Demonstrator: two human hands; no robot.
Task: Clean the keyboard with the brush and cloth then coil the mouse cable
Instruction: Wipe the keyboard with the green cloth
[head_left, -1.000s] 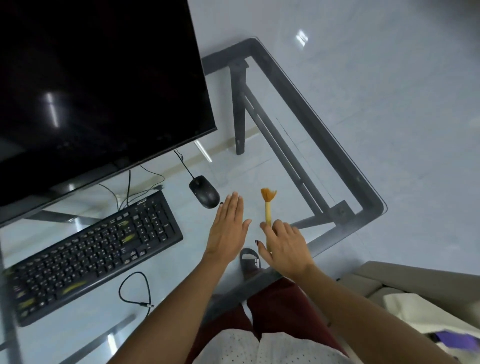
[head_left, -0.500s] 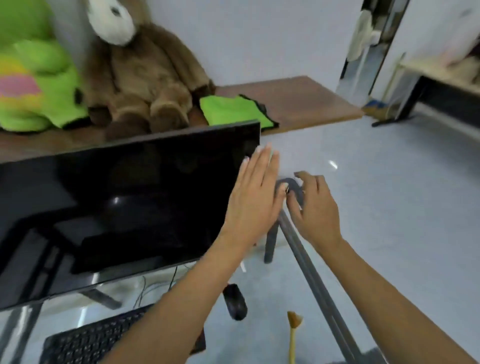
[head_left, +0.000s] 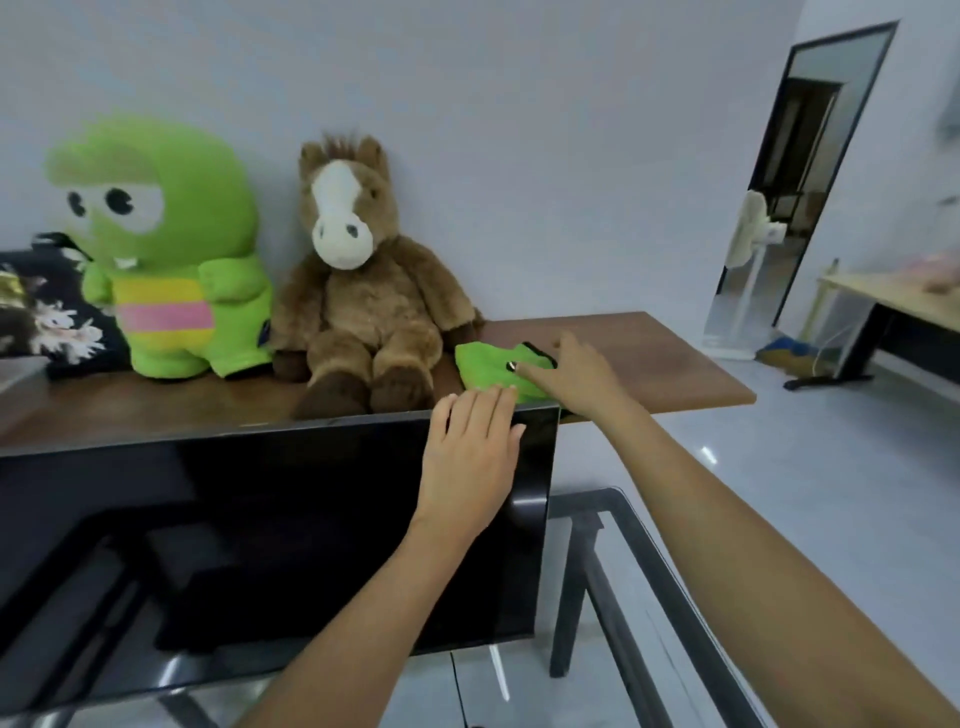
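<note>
A bright green cloth (head_left: 485, 366) with a black edge lies on the brown wooden shelf (head_left: 649, 358) behind the monitor. My right hand (head_left: 576, 376) reaches over the monitor's top corner and rests on the cloth, fingers spread, thumb touching it; no grip shows. My left hand (head_left: 475, 457) hovers flat in front of the monitor's upper right corner, fingers together and extended, holding nothing. The keyboard, brush and mouse are out of view below the frame.
A large black monitor (head_left: 260, 535) stands between me and the shelf. A green plush toy (head_left: 166, 249) and a brown plush horse (head_left: 358, 280) sit left of the cloth. The glass table's dark frame (head_left: 639, 582) shows at lower right.
The view has swung up from the desk to the shelf. Both hands rose from the table near the brush; the right hand has reached over the monitor onto the green cloth.
</note>
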